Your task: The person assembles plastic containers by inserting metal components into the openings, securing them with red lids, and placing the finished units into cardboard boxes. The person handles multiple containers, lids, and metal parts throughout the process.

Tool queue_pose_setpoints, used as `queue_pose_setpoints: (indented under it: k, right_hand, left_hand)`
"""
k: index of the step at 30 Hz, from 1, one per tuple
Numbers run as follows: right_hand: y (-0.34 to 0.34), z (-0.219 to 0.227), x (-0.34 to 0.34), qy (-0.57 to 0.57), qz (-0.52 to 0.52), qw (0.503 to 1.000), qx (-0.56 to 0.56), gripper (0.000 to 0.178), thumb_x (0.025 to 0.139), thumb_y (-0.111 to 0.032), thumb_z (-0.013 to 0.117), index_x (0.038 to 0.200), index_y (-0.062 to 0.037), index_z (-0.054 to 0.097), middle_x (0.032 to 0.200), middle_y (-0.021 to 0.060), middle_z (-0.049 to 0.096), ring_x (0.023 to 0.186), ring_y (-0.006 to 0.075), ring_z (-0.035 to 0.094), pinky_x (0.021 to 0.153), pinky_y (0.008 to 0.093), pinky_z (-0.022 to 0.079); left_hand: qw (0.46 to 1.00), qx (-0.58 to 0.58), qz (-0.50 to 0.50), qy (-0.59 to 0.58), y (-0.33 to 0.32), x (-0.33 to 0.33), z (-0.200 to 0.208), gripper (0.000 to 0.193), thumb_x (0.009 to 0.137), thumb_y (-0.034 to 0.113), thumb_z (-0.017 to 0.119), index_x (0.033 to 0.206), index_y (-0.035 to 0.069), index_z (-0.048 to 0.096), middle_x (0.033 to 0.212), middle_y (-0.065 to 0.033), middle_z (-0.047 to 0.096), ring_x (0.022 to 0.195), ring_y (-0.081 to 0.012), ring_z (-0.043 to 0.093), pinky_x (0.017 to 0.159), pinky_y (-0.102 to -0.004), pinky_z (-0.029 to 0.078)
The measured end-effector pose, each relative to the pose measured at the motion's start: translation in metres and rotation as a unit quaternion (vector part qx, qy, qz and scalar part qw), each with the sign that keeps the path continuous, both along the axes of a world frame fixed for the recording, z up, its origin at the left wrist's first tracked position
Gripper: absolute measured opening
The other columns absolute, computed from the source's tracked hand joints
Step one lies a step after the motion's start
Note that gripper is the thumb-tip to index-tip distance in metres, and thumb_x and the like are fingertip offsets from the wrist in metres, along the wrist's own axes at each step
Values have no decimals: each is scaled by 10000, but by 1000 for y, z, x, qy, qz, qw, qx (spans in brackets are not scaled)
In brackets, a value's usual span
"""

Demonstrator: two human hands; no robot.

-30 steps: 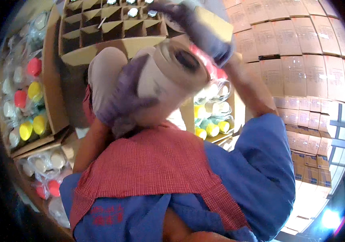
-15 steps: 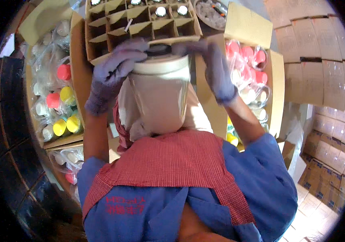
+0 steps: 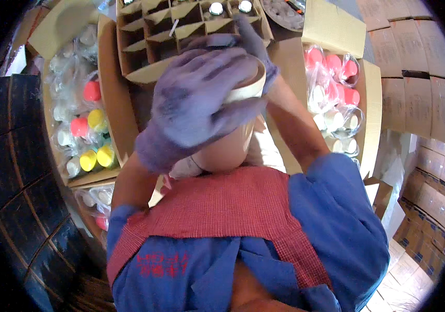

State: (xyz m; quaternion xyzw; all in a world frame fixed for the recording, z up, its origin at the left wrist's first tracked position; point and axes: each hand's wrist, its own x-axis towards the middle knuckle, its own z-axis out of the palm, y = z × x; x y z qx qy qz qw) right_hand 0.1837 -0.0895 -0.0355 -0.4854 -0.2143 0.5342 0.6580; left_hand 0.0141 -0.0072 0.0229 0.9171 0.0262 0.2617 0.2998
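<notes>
A large, pale, see-through jar with a wide cream rim stands between my legs, against my apron. My left hand, in a grey-purple glove, lies across its top. The fingers reach over to the right side of the rim and the thumb presses on the near side, so the hand is closed on the jar. My gloved right hand is at the far right side of the rim, with one finger pointing up and away. The left hand and the jar hide part of it. Most of the jar's top is covered.
Ahead is a divided carton with several white-capped bottles and a small white stick. Open cartons of bagged bottles with red caps and yellow caps stand left, another carton right. Dark boxes and brown boxes are stacked outward.
My left hand has swung from the rim's left side over the jar's top to the right. My right hand has shifted closer against the rim. The jar leans slightly right in view.
</notes>
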Motion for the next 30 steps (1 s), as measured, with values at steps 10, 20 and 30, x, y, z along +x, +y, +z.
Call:
queue_pose_setpoints:
  k: [10, 20, 30]
  right_hand:
    - [-4, -36, 27, 207, 97, 967, 116, 691, 1000, -491, 209, 1156, 56, 602, 1128, 195, 632, 1034, 260, 597, 999, 323, 401]
    - [11, -37, 22, -14, 10, 999, -29, 722, 972, -494, 209, 1080, 80, 634, 1126, 192, 640, 1062, 274, 596, 1022, 336, 395]
    - [38, -37, 60, -176, 87, 977, 84, 475, 882, -351, 395, 1043, -19, 694, 1163, 178, 629, 1153, 301, 560, 1026, 371, 396]
  left_hand:
    - [997, -47, -67, -4, 14, 11, -2, 300, 801, 127, 615, 1080, 17, 631, 1106, -132, 637, 1022, -307, 609, 892, -413, 465]
    - [984, -22, -170, 54, 46, 39, -35, 300, 817, 211, 631, 1059, 35, 646, 1088, -109, 647, 1060, -291, 609, 921, -408, 481]
    - [880, 70, 389, 263, 256, 152, -320, 490, 900, 444, 546, 1186, 51, 602, 1091, -135, 651, 1036, -296, 615, 912, -386, 457]
